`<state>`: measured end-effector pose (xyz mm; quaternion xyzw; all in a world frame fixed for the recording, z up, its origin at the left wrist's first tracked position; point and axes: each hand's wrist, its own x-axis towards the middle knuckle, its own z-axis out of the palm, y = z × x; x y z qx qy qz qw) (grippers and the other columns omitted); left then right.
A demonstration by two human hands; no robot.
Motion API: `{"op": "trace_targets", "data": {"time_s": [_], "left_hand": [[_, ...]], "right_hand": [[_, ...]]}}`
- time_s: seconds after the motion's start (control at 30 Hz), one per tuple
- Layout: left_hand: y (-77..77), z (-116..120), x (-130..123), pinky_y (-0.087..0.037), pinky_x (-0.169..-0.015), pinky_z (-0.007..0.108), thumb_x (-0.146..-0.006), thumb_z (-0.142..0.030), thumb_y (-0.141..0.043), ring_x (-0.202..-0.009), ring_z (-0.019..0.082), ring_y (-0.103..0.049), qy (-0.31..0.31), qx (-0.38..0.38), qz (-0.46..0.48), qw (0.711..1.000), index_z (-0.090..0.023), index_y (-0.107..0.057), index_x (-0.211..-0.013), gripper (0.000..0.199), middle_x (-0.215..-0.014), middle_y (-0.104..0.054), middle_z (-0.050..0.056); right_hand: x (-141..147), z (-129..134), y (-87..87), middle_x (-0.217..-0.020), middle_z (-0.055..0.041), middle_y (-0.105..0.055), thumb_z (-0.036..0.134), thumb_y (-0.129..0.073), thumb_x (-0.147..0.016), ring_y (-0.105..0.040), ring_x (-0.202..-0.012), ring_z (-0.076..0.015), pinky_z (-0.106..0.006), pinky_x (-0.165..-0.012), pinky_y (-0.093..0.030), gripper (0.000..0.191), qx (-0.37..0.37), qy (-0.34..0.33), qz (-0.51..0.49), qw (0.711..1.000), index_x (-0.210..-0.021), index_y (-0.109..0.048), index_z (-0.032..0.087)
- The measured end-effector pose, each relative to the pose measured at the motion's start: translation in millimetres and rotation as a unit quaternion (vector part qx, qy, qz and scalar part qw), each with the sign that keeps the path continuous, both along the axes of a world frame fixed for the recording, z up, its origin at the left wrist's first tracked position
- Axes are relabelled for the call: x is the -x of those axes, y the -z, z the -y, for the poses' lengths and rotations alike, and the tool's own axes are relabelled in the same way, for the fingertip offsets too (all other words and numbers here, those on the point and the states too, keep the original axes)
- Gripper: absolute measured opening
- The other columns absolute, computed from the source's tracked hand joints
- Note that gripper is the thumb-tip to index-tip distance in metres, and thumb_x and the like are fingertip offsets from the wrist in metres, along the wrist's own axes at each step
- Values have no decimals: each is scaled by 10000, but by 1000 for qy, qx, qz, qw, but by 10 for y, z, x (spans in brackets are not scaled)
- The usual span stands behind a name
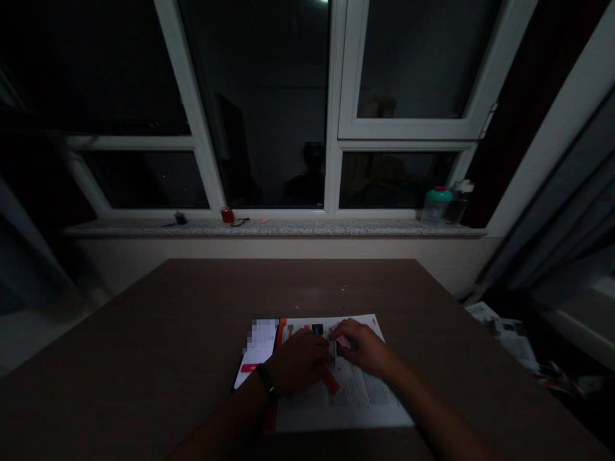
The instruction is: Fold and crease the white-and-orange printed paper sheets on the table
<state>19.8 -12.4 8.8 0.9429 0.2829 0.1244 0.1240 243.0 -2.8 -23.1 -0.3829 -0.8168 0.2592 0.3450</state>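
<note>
An open book or magazine (pixel 355 410) with a red-orange left border lies on the table under both hands. My left hand (pixel 302 360), with a dark band on its wrist, rests over the page with its fingers bent together. Beneath that hand a red strip (pixel 330 382) shows on the page; whether it is printed or loose I cannot tell. My right hand (pixel 365 347) is closed in a pinch around a small pink item (pixel 343 341) whose kind is too dim to make out. The fingertips of both hands nearly meet.
A lit phone (pixel 254 355) lies left of the book on the brown table (pixel 192 333). On the windowsill (pixel 288 228) stand a small dark bottle (pixel 180 218), a red jar (pixel 227 215) and a teal-lidded container (pixel 437 203). Papers (pixel 509 336) lie beyond the table's right edge.
</note>
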Motion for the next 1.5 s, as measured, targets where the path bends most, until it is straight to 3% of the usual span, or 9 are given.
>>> {"op": "trace_targets", "data": {"time_s": [0.37,0.77,1.1,1.3,1.5], "left_hand": [[-24,25,0,-357,-982,381,-839,-202,-664,-1039,235,-587,-22,11,1,1000,-249,-672,-1004,171,-1076,-673,19],[9,8,-3,-370,-949,374,-852,-215,-658,-1036,238,-576,-6,-8,-5,1000,-252,-663,-970,124,-1078,-663,12],[-1,22,0,-379,-930,380,-843,-289,-713,-1082,250,-552,3,-26,-30,999,-276,-660,-1055,218,-1166,-613,26],[3,34,4,-386,-944,383,-862,-298,-692,-1087,250,-552,2,-26,-36,999,-269,-659,-1044,187,-1184,-597,27],[12,46,18,-376,-985,403,-861,-284,-688,-1194,265,-504,2,-8,-25,1000,-272,-642,-1072,216,-1319,-533,32]], "right_hand": [[31,5,-4,-988,-25,-658,-31,-590,-670,-573,-997,-191,-314,-882,-445,414,-8,1,11,1000,-979,-659,235],[55,30,-23,-1009,-35,-657,1,-585,-694,-563,-1006,-210,-329,-879,-440,389,-14,10,33,999,-1000,-647,234],[63,30,-19,-995,-38,-642,-15,-591,-674,-563,-1010,-206,-319,-883,-440,406,-11,8,30,999,-999,-643,224],[-23,12,-70,-1048,-41,-622,54,-602,-750,-579,-1005,-198,-323,-882,-440,328,2,60,17,998,-1024,-646,230],[-144,-59,-75,-939,-60,-602,80,-538,-805,-596,-833,-178,-290,-767,-450,204,5,119,34,992,-939,-655,180]]}}
